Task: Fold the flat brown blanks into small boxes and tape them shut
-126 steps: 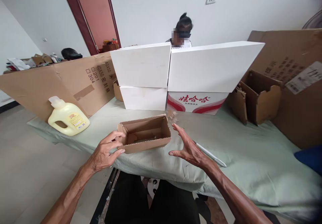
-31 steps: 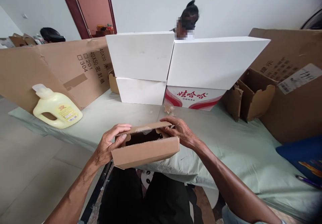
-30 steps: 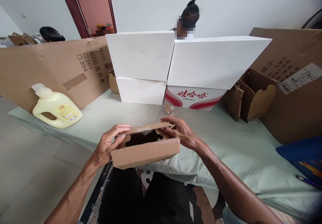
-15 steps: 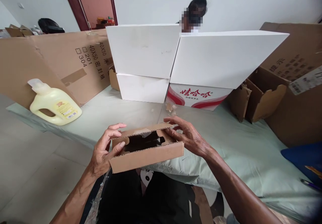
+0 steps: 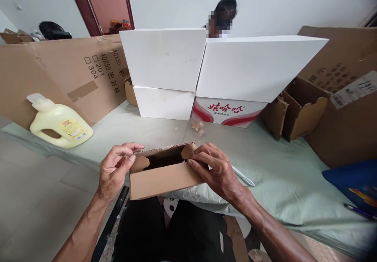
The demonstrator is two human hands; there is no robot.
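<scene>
A small brown cardboard box (image 5: 165,181), its top open and its inside dark, is tilted at the table's front edge above my lap. At its left end my left hand (image 5: 114,170) grips the corner, thumb and fingers bent at the left end flap (image 5: 140,162). My right hand (image 5: 216,168) closes round the right end, its thumb on the near edge and its fingers by the right end flap (image 5: 187,151). Behind that hand, a slim white stick-like thing with a rounded end (image 5: 244,177) lies on the green tablecloth (image 5: 282,183), partly hidden.
White boxes (image 5: 165,62) stand stacked across the back, with a person's head (image 5: 225,13) beyond. A yellow jug (image 5: 61,124) and a large carton (image 5: 73,73) are at left. Open brown boxes (image 5: 306,113), a blue item (image 5: 353,183) and a pen (image 5: 359,211) are at right.
My right hand has moved from the far right corner onto the right end of the box, where a flap now stands up. My left thumb has drawn back. The white stick-like thing has come into sight.
</scene>
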